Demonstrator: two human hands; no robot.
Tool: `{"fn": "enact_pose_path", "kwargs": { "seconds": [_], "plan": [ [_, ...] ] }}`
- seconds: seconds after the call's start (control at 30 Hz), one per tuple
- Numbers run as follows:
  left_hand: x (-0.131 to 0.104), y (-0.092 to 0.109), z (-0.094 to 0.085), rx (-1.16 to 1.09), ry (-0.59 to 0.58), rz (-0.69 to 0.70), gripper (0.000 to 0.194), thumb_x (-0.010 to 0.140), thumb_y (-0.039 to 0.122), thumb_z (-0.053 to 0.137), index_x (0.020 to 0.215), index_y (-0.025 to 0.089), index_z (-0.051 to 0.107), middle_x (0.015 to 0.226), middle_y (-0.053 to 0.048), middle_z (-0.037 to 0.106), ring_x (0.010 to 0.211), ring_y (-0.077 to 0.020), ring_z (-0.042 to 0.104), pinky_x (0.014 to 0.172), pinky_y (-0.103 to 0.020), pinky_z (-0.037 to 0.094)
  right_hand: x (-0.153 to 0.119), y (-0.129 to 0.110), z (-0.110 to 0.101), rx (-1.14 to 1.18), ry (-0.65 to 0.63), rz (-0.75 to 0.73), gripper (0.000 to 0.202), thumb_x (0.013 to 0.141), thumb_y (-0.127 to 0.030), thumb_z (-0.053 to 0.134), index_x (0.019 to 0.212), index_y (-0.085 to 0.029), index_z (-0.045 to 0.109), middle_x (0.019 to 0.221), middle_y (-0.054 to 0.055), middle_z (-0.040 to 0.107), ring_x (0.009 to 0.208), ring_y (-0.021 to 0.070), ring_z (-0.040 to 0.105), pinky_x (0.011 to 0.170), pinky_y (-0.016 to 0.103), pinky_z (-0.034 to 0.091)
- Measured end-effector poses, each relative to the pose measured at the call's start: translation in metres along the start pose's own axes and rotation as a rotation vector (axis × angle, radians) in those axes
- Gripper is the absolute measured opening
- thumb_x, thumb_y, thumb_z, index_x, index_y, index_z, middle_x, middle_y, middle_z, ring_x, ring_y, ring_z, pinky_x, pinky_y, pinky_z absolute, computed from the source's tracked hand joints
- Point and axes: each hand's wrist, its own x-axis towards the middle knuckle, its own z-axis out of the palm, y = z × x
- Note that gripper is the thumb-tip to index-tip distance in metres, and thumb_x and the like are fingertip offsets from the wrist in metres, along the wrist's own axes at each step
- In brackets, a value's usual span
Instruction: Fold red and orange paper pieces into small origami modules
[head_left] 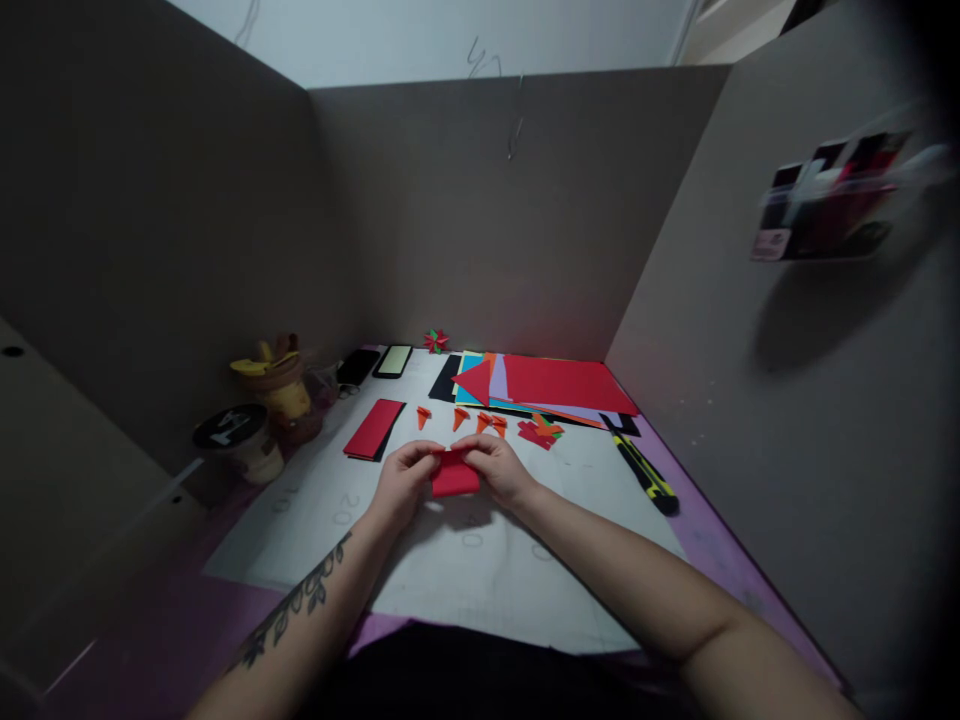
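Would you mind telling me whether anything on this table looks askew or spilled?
The coloured sheets at the back look askew: their edges jut out unevenly instead of lining up. I see no spill.

the left hand [405, 480] and right hand [502, 470] face each other, fingertips near but apart, each pinched between thumb and bent fingers. behind the left hand, its wrist leads into the left forearm [337, 600], sloping back and outward, with a dark leafy tattoo [304, 598] along it. behind the right hand, the right forearm [622, 560] slants farther outward, bare, with a skin crease near the elbow.
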Motion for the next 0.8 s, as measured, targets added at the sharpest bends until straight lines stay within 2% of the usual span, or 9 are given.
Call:
{"fn": "enact_pose_path", "kwargs": {
  "seconds": [0.17, 0.37, 0.57, 0.63, 0.8],
  "plan": [
    [0.000, 0.002, 0.002, -0.117, 0.016, -0.091, 0.017, 0.058, 0.015, 0.066, 0.074, 0.014, 0.068, 0.052, 0.004, 0.055, 0.048, -0.0060, 0.044, 0.049, -0.018, 0.033, -0.001, -0.002, -0.001, 0.027, -0.034, 0.023, 0.018, 0.058, -0.014, 0.063, 0.073, -0.019, 0.072, 0.068, -0.001, 0.067, 0.060, 0.0121, 0.056, 0.058, 0.023, 0.042],
    [-0.003, 0.010, 0.008, -0.187, 0.032, -0.149, 0.029, 0.054, 0.019, 0.074, 0.081, 0.013, 0.065, 0.063, 0.001, 0.062, 0.052, -0.0083, 0.053, 0.052, -0.020, 0.040, -0.003, -0.007, 0.000, 0.108, -0.059, 0.088, 0.022, 0.059, -0.020, 0.069, 0.081, -0.015, 0.071, 0.071, 0.002, 0.069, 0.061, 0.0128, 0.059, 0.061, 0.025, 0.044],
    [-0.004, 0.011, 0.010, -0.173, 0.053, -0.156, 0.030, 0.053, 0.020, 0.076, 0.080, 0.014, 0.063, 0.058, 0.004, 0.059, 0.046, -0.0054, 0.047, 0.048, -0.018, 0.036, -0.003, -0.005, -0.001, 0.133, -0.068, 0.091, 0.020, 0.060, -0.021, 0.071, 0.079, -0.014, 0.070, 0.068, 0.002, 0.068, 0.060, 0.0130, 0.059, 0.060, 0.025, 0.045],
    [-0.003, 0.009, 0.008, -0.143, 0.045, -0.145, 0.028, 0.055, 0.022, 0.074, 0.079, 0.014, 0.063, 0.061, 0.002, 0.061, 0.049, -0.0073, 0.050, 0.050, -0.019, 0.038, -0.003, -0.004, -0.002, 0.082, -0.071, 0.067, 0.022, 0.062, -0.022, 0.068, 0.083, -0.015, 0.070, 0.071, 0.002, 0.068, 0.063, 0.0142, 0.060, 0.062, 0.026, 0.046],
    [-0.003, 0.005, 0.005, 0.070, 0.031, -0.049, 0.017, 0.061, 0.020, 0.066, 0.076, 0.013, 0.067, 0.060, 0.002, 0.061, 0.053, -0.0084, 0.050, 0.053, -0.020, 0.038, -0.004, -0.004, -0.004, -0.215, -0.033, -0.068, 0.022, 0.064, -0.018, 0.060, 0.082, -0.018, 0.073, 0.075, 0.001, 0.070, 0.067, 0.0143, 0.060, 0.065, 0.026, 0.046]
  ]
}}
